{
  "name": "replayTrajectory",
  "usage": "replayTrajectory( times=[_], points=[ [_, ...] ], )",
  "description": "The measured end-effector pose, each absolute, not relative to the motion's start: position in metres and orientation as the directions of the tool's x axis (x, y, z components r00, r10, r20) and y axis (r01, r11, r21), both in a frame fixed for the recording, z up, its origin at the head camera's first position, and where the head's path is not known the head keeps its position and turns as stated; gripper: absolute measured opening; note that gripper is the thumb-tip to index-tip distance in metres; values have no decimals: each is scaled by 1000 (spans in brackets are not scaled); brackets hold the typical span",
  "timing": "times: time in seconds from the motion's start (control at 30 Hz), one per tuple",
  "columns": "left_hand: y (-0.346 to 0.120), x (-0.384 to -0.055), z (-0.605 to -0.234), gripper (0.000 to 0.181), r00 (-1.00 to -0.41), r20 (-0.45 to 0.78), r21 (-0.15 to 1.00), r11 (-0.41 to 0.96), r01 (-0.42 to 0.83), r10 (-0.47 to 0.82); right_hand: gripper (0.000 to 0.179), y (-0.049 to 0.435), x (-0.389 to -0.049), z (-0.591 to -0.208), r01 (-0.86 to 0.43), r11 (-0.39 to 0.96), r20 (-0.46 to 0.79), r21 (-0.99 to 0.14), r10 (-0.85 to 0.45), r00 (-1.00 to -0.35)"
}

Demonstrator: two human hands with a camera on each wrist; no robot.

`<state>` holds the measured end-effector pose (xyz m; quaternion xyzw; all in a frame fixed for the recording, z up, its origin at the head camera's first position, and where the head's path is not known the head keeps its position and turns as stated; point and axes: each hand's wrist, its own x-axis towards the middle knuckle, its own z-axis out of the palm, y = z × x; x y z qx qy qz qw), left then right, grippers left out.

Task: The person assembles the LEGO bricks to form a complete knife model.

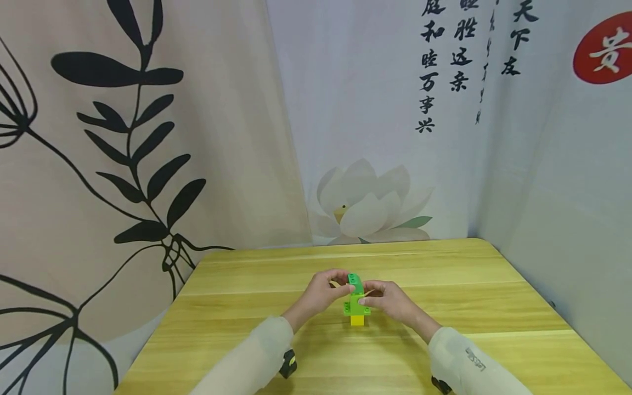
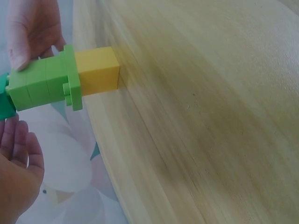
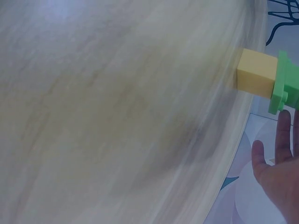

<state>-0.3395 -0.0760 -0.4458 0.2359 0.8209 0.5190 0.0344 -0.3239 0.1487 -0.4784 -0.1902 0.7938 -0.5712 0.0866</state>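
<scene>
A small tower of toy building bricks stands upright on the table. At its foot is a yellow brick, with a wider light green plate over it and light green bricks stacked above. A darker green brick tops the tower. My left hand pinches this top brick from the left, thumb at its front. From the right, my right hand grips the light green bricks, its thumb on their front face. In the right wrist view, the right hand's fingers reach up beside the plate; its thumb is hidden.
The wooden table has its far edge close to a printed curtain with plant and flower pictures. Pale sleeves cover both forearms, with a dark device under the left wrist.
</scene>
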Motion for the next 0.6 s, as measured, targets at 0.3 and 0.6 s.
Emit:
replayTrajectory(
  times=[0.3, 0.6],
  points=[
    [-73, -341, -447, 26, -893, 177, 887, 325, 327, 415, 42, 149, -324, -476, -201, 265, 81, -943, -404, -911],
    [-71, -340, -450, 22, -896, 180, 886, 329, 327, 407, 43, 148, -323, -478, -196, 265, 79, -944, -396, -915]
  ],
)
